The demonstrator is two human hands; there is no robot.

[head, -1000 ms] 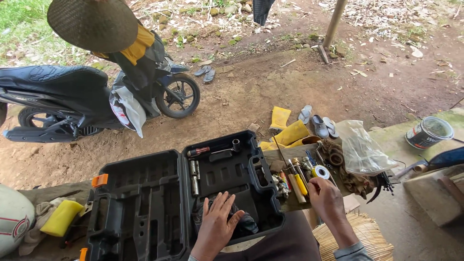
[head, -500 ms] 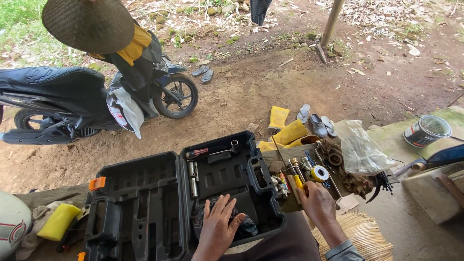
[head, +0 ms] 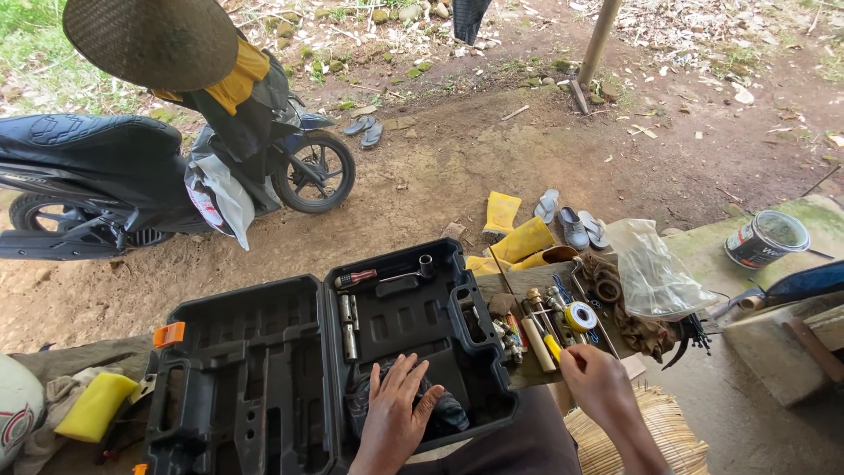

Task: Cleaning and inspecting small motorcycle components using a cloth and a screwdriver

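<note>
The left hand (head: 396, 413) lay flat, fingers spread, on dark cloth in the open black tool case (head: 264, 378). The right hand (head: 598, 383) pinched a yellow-handled tool (head: 552, 348) just right of the case; a white labelled tin (head: 763, 238) stood far right

Outdoor home repair spot w/ dirt yard (head: 492, 167); parked motorbike (head: 132, 176); open tool case (head: 290, 369); loose tools on board (head: 536, 369); boots, sandals nearby.
</note>
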